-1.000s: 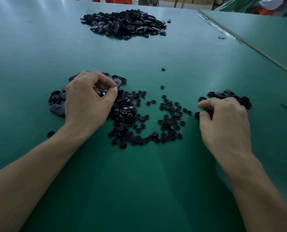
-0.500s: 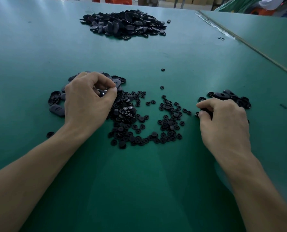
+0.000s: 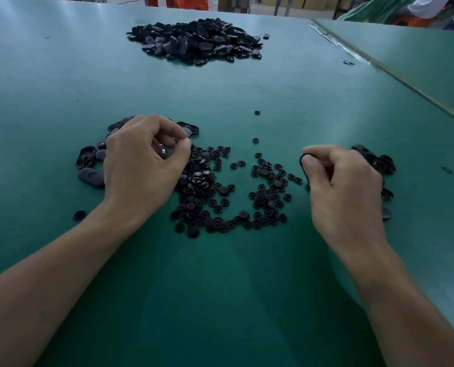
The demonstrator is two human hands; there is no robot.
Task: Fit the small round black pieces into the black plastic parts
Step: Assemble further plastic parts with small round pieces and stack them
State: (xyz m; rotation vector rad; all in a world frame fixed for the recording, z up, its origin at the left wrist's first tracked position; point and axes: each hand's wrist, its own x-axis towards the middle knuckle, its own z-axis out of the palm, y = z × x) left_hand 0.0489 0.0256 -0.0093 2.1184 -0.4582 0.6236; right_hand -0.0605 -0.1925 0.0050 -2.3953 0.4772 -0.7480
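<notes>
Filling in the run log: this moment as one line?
left hand grips part | right hand pinches second part | round pieces loose between hands

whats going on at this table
A person works at a green table with both bare hands. The left hand grips a black part over a small pile of such parts. The right hand pinches a second part beside the scattered round pieces. A big heap of parts lies at the far end.
</notes>
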